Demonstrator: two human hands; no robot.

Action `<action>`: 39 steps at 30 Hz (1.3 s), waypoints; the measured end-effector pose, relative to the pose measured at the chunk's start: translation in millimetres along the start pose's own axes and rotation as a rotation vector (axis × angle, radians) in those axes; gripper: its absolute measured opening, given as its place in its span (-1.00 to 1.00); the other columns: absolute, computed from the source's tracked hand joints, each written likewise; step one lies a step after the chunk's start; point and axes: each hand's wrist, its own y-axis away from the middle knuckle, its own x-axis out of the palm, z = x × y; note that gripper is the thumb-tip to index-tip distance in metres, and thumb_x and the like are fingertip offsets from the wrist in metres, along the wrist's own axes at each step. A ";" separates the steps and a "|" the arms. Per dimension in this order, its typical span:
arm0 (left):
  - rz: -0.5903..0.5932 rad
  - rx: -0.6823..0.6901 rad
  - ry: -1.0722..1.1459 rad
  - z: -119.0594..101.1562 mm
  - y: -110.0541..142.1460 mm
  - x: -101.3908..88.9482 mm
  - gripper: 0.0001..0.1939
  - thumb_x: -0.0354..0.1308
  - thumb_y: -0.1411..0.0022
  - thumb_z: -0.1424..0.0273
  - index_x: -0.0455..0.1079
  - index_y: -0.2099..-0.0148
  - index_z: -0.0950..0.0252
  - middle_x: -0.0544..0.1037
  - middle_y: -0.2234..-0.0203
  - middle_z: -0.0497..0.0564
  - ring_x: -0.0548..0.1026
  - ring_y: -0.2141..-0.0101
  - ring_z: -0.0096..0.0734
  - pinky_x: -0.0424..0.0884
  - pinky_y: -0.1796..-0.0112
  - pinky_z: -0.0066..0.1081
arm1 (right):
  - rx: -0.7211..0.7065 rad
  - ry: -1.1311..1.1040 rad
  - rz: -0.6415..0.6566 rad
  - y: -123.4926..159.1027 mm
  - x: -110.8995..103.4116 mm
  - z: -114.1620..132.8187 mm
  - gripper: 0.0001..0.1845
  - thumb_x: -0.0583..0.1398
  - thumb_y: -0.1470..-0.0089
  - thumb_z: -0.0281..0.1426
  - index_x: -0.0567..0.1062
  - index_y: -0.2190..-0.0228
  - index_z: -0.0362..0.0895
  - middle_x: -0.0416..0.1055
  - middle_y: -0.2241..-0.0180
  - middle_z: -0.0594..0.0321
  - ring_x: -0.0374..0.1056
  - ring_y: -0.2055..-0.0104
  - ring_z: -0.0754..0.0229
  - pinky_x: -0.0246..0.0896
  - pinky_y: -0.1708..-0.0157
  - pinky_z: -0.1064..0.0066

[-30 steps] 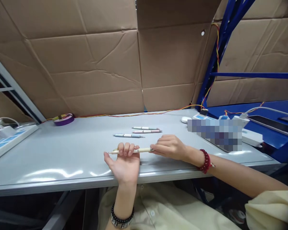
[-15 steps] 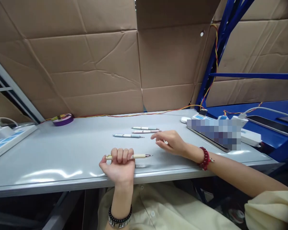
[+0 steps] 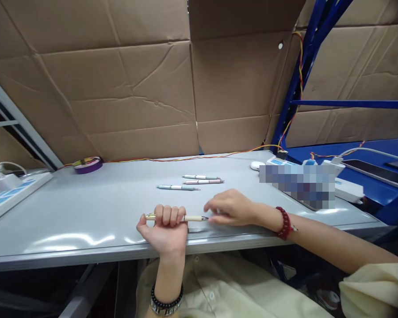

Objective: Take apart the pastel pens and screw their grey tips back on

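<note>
Still grips the cream pen (image 3: 193, 218) in the curled left hand (image 3: 168, 234) over the bench (image 3: 112, 207), but now brings the right hand (image 3: 234, 207), fingers parted, down to the pen's tip, putting it within grasp, contact unclear.

Right grip (image 3: 231, 207) lowered, thumb now closer to cream pen (image 3: 193, 218) tip.
</note>
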 end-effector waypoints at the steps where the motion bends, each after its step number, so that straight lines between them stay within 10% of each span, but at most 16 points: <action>1: -0.013 -0.007 0.011 0.2 0.3 0.9 -0.56 -0.30 -0.15 0.11 -0.25 0.62 0.28 -0.21 0.78 -0.17 -0.17 0.73 -0.55 0.08 0.68 -0.52 | -0.022 0.042 0.046 -0.5 1.6 2.8 -0.64 0.00 -0.19 -0.18 0.45 0.34 -0.16 0.42 0.52 0.24 0.29 0.51 0.29 0.01 0.54 0.49; 28: -0.058 -0.075 0.211 2.0 1.8 6.1 -0.54 -0.23 -0.17 0.03 -0.11 0.58 0.26 -0.06 0.72 -0.19 0.03 0.70 -0.57 0.15 0.60 -0.49 | 0.029 0.034 0.100 -2.3 5.0 4.7 -0.61 -0.07 -0.24 -0.28 0.44 0.43 -0.18 0.40 0.51 0.20 0.21 0.51 0.28 -0.03 0.52 0.47; 34: -0.126 -0.099 0.092 7.4 -3.3 10.1 -0.65 -0.17 -0.20 0.15 0.16 0.48 0.28 0.29 0.55 -0.07 0.37 0.48 -0.49 0.38 0.32 -0.40 | 0.376 -0.499 -0.060 -8.0 0.0 -2.2 -0.58 -0.03 -0.21 -0.21 0.44 0.49 -0.18 0.37 0.58 0.26 0.19 0.53 0.30 0.05 0.49 0.47; 39: -0.067 -0.023 -0.478 16.0 -0.5 12.3 -0.63 -0.09 -0.22 0.25 0.15 -0.08 0.08 0.31 0.05 0.04 0.30 -0.03 -0.30 0.34 0.07 -0.26 | 0.633 -0.794 -0.233 -5.8 -7.6 -38.3 -0.55 -0.01 -0.16 -0.11 0.44 0.47 -0.19 0.32 0.60 0.27 0.11 0.59 0.31 -0.04 0.60 0.47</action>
